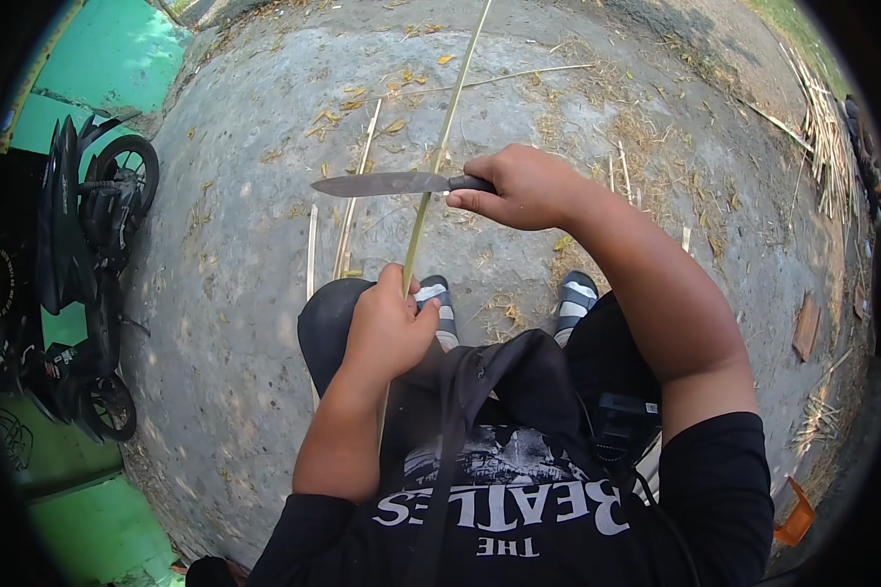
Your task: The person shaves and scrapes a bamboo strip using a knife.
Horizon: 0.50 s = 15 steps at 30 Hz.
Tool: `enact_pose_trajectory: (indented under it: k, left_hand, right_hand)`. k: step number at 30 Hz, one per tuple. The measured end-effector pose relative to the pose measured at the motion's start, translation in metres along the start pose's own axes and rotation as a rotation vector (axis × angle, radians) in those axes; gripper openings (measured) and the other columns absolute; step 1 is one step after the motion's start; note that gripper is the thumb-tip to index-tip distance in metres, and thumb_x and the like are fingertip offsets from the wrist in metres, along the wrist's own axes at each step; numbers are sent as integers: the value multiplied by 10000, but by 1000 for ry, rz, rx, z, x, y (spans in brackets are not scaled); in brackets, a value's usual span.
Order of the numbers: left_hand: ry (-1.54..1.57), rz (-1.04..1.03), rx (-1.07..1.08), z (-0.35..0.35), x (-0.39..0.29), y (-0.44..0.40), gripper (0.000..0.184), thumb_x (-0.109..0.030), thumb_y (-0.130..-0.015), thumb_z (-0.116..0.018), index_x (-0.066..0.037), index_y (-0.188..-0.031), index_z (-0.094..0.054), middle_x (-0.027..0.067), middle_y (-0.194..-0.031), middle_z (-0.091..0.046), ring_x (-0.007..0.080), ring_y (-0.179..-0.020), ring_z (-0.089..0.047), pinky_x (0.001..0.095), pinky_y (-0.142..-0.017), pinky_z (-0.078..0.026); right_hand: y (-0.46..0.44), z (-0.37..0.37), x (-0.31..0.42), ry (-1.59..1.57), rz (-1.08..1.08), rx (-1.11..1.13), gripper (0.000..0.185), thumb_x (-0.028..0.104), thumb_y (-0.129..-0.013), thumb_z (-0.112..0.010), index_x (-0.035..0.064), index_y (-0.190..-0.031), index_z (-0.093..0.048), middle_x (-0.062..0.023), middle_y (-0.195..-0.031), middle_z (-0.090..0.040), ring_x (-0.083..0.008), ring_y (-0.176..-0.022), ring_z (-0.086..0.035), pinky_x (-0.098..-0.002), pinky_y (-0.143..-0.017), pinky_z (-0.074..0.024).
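My right hand point(524, 186) is closed round the dark handle of a knife point(380, 184), whose long blade points left and lies across a thin green bamboo strip point(450, 108). Below the blade, my left hand point(390, 328) grips the same strip, with the thumb and fingers pressed together on it. The strip runs from the top of the view down past my left hand, over my lap. Its lower end is partly hidden by my left arm.
Pale strips point(360, 186) lie on the grey concrete ground point(245, 245) among dry leaves. A motorcycle point(93, 215) stands at the left. A pile of thin sticks point(827, 147) is at the upper right. An orange object point(796, 512) lies at the lower right.
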State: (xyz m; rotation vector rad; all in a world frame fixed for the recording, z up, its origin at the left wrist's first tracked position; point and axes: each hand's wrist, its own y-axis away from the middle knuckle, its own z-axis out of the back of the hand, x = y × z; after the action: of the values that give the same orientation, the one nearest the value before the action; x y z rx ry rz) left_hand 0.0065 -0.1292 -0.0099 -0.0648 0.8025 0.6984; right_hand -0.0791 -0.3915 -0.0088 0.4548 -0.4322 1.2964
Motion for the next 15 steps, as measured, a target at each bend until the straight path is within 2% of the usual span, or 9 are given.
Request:
enact_pose_trajectory:
  k: [3,7,11,14,15]
  left_hand:
    - [32,4,-18,0,2,2,321,-155,-848,-791,0,-968,-537,52,-627,-530,154,-544,-490,341,-537,-416]
    - [57,5,-12,2,3,-1,326,-156,-848,-792,1,-971,-535,46,-616,-525,149,-534,-482,341,-531,-409]
    - [17,-18,-20,0,5,-1,326,-155,-847,-793,5,-974,-539,50,-613,-528,154,-535,-501,341,-534,-418]
    - [37,20,-35,0,2,2,328,-161,-845,-796,7,-970,-543,62,-622,-539,163,-539,-517,342,-543,-432]
    - [13,19,-19,-1,2,3,330,-165,-845,-797,7,-969,-544,66,-630,-545,164,-545,-523,343,-547,-437]
  right_hand:
    - [6,2,-1,36,-26,17,604,638,-989,-593,51,-963,-733,-205,-810,-711,-420,-811,-700,-518,-743,-537]
    - [1,10,-14,-84,-171,11,610,648,-986,-580,63,-1009,-750,-203,-832,-720,-413,-850,-709,-519,-766,-549]
    - [8,11,13,40,-74,71,619,640,-999,-555,52,-1020,-748,-209,-865,-726,-425,-884,-706,-517,-790,-548]
    - [-2,1,-12,-4,-111,-22,629,638,-997,-565,33,-1015,-738,-216,-864,-722,-429,-856,-698,-513,-775,-543]
    - [-7,6,-28,-122,-204,-95,634,628,-1000,-573,15,-997,-731,-223,-837,-712,-423,-810,-686,-498,-753,-535]
